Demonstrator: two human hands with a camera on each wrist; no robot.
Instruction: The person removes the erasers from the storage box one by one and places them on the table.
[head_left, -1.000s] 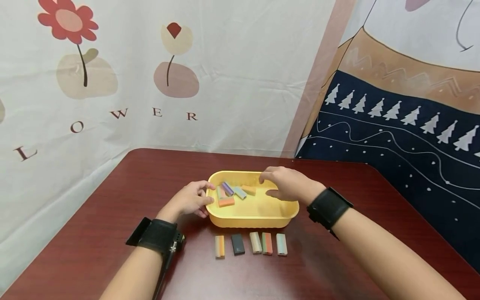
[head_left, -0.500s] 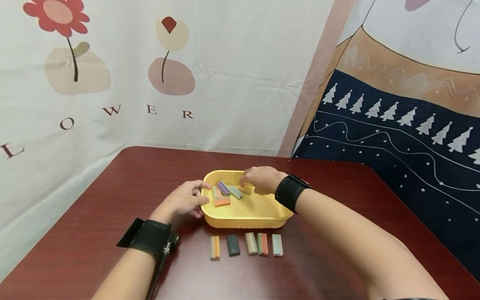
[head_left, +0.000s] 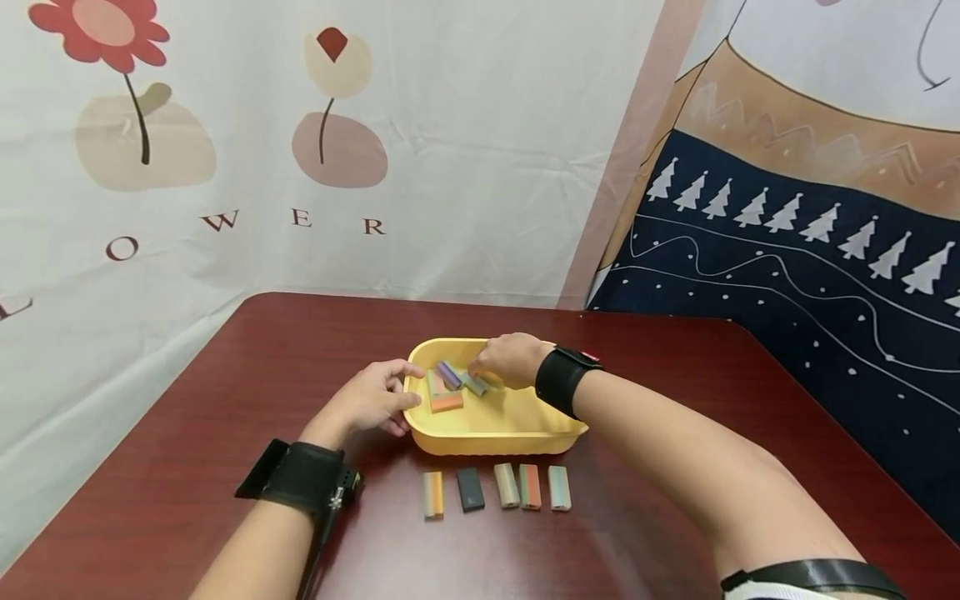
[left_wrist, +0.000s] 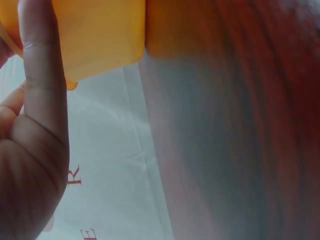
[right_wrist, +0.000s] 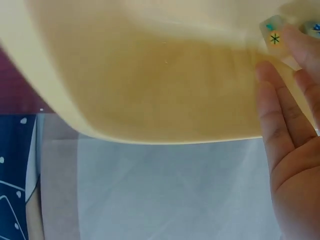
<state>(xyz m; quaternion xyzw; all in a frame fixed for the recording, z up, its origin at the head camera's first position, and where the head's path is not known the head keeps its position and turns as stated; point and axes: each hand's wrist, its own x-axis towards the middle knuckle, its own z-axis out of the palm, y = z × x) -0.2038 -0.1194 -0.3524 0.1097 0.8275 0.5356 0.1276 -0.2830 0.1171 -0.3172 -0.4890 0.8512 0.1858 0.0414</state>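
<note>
Near row: five small blocks (head_left: 497, 489) lie side by side on the dark red table (head_left: 225, 400), just near of the tray; from left, an orange-striped one, a black one (head_left: 470, 489), a beige, an orange-green, a pale green.
Tray: yellow tray (head_left: 525, 429), mid-table, holding several more blocks at its far left end.
Left hand: left hand (head_left: 371, 400) grips the tray's left rim, thumb over the edge, fingers curled against the outer wall.
Orange block: orange block (head_left: 446, 402) lies in the tray just beside that thumb.
Right hand: right hand (head_left: 506, 360) reaches into the tray's far part, fingers bent down onto a grey block (head_left: 476, 385); whether it pinches it I cannot tell.
Purple block: purple block (head_left: 449, 374) lies just left of the fingertips.
Far: flower-print cloth (head_left: 300, 150) behind the table.
</note>
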